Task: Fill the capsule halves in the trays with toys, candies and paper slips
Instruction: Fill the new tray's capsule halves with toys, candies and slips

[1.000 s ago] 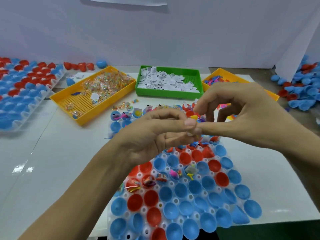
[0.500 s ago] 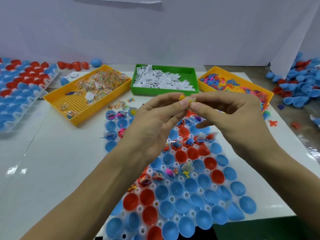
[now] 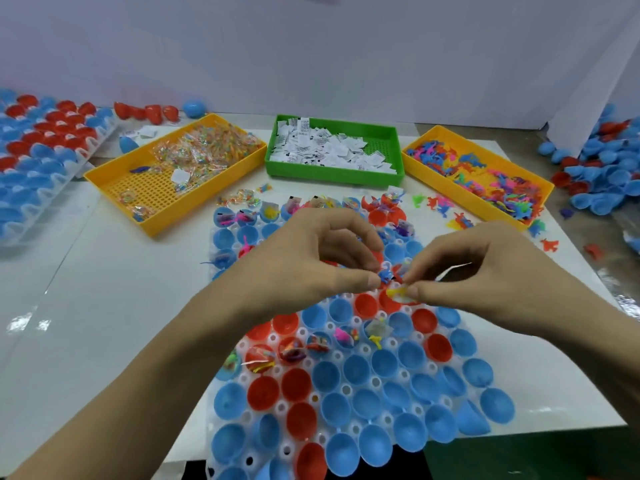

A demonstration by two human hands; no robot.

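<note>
A white tray (image 3: 346, 389) of blue and red capsule halves lies in front of me; its far rows and one middle row hold toys and candy packets. Both hands hover over its middle. My left hand (image 3: 311, 258) pinches a small blue toy (image 3: 385, 274) between thumb and forefinger. My right hand (image 3: 478, 271) pinches a small yellow toy (image 3: 396, 292) just above a red half. The two fingertips sit close together. At the back stand a yellow tray of candy packets (image 3: 194, 157), a green tray of paper slips (image 3: 329, 150) and a yellow tray of toys (image 3: 485, 174).
Another tray of closed blue and red capsules (image 3: 38, 150) lies at the far left. Loose capsule halves (image 3: 602, 174) are piled at the right. A few stray toys (image 3: 450, 209) and candy packets (image 3: 242, 199) lie on the white table between the trays. A white wall stands behind.
Both hands have come down from in front of the back trays to just above the tray's middle. The toys they held together are now separated, blue in the left, yellow in the right.
</note>
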